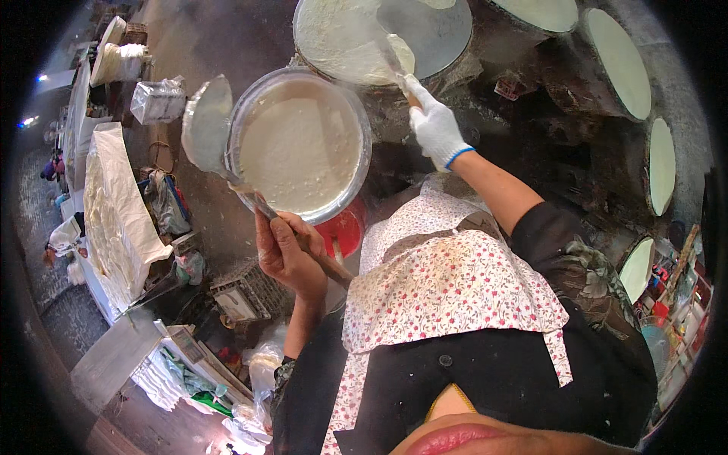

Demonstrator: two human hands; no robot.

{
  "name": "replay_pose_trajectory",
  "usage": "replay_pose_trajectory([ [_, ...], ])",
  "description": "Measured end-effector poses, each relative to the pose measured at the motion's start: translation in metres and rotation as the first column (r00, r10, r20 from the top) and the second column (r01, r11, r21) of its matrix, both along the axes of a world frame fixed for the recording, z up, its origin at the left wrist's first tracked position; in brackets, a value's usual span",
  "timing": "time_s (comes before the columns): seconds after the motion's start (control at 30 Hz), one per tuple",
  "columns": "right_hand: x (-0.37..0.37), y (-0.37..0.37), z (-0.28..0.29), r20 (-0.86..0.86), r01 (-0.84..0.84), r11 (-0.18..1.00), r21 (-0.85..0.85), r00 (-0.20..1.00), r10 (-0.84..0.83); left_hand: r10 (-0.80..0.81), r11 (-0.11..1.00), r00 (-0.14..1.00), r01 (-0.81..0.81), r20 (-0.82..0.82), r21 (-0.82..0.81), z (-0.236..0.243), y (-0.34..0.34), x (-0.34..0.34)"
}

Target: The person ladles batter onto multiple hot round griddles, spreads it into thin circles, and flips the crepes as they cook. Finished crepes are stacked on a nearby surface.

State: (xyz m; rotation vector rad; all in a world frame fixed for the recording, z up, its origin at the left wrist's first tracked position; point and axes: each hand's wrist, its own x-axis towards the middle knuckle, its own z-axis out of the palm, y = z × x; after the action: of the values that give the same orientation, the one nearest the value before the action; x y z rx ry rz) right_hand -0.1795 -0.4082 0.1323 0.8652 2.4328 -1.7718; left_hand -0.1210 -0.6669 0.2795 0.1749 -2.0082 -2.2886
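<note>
A worker in a flowered apron (455,280) held a ladle (207,125) in the bare left hand (288,256), fingers wrapped around its handle and its pale-smeared bowl tilted at the left side of a wide bucket (365,144) of thick, pale batter (296,148). Beyond the bucket and to its right, the white-gloved right hand (436,130) had its fingers closed around the handle of a spatula (390,54), its blade set against a large round plate (440,34). Batter lay across the plate's left side while gray metal showed on its right, suggesting that the spreading was only partway along, with the bare part not yet covered. The bucket appeared to hold plenty more. Well to the right of the bucket, several round tops (619,64) showed an even pale face; whether they were coated or simply lidded could not be told. The plate's far edge was cut off above the bucket, and the bucket itself hid much of a red container (343,230) below it. The depth of the batter was unclear, and cluttered goods left of the bucket blurred toward the dark rim of the view.
</note>
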Motion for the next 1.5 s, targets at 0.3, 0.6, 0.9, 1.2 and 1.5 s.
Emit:
replay_pose_trajectory([
  [0.3, -0.015, -0.004, -0.016, 0.012, -0.179, 0.959, 0.220, 0.984, 0.180, -0.066, 0.996, 0.985, 0.074, 0.161, -0.043, -0.015, -0.002, 0.017],
  [0.6, 0.000, -0.013, 0.024, -0.089, -0.410, 0.911, -0.043, 0.910, 0.405, -0.105, 0.990, 0.979, 0.120, 0.174, -0.073, -0.017, 0.018, 0.015],
  [0.9, 0.040, 0.055, -0.010, -0.253, -0.133, 0.988, -0.081, 0.961, 0.108, -0.080, 0.994, 0.969, 0.094, 0.235, -0.047, -0.011, 0.044, 0.017],
  [1.2, 0.031, 0.104, -0.021, -0.170, -0.109, 0.945, -0.308, 0.984, 0.058, -0.099, 0.988, 0.974, 0.120, 0.204, -0.095, 0.000, 0.101, 0.023],
  [1.5, -0.002, 0.136, 0.022, -0.003, -0.050, 0.942, -0.332, 0.999, 0.052, -0.016, 0.990, 0.978, 0.045, 0.206, -0.137, 0.010, 0.129, 0.030],
])
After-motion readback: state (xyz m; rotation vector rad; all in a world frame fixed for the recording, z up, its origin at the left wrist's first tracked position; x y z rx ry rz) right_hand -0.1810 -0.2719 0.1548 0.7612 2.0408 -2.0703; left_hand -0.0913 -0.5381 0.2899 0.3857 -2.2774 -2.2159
